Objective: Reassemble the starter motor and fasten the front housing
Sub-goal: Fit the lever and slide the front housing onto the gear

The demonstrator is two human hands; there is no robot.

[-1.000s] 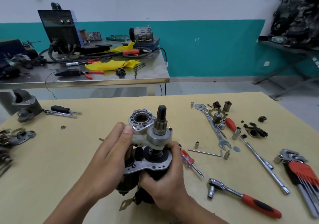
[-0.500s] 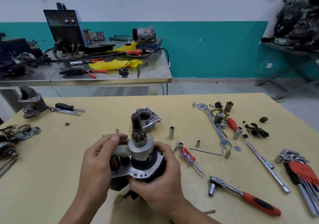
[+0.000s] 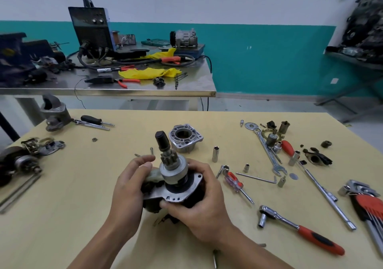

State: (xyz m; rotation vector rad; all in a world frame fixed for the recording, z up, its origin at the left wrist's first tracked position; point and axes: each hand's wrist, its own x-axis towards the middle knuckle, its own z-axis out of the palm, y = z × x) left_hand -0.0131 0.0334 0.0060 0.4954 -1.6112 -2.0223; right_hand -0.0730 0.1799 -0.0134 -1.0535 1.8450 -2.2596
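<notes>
the starter motor (image 3: 176, 187) is up off the table (image 3: 72, 196), held in front of me between both hands, its shaft end pointing up and slightly away. the pinion gear (image 3: 169, 156) stands clear above the silver drive collar, with a black tip on top of the shaft. my right hand (image 3: 199, 204) is wrapped round the dark body from the right, fingers curled behind it and the thumb lying across the grey mounting plate near its holes. my left hand (image 3: 128, 192) clasps the left side, thumb bent onto the pale fork lever (image 3: 154, 175) beside the collar. the index finger curls above it, and i cannot tell if it touches. the front housing (image 3: 185, 138) sits apart from the motor, on the table just beyond the shaft tip, open bore facing up.

right of the housing, 1 deep socket (image 3: 215, 154) stands upright. nearer my right hand lie a small screwdriver (image 3: 234, 182) with a red and clear handle, a short socket (image 3: 246, 167) and an l-shaped hex key (image 3: 257, 178). further right are a combination wrench (image 3: 267, 150), a ratchet (image 3: 300, 227) with an orange grip, and a folding hex key set (image 3: 366, 202) at the edge. a black-handled screwdriver (image 3: 91, 119) lies far left beside a cast metal part (image 3: 55, 113). behind the table, a steel bench (image 3: 103, 87) carries a welder (image 3: 91, 28) and a yellow cloth (image 3: 149, 73).
</notes>
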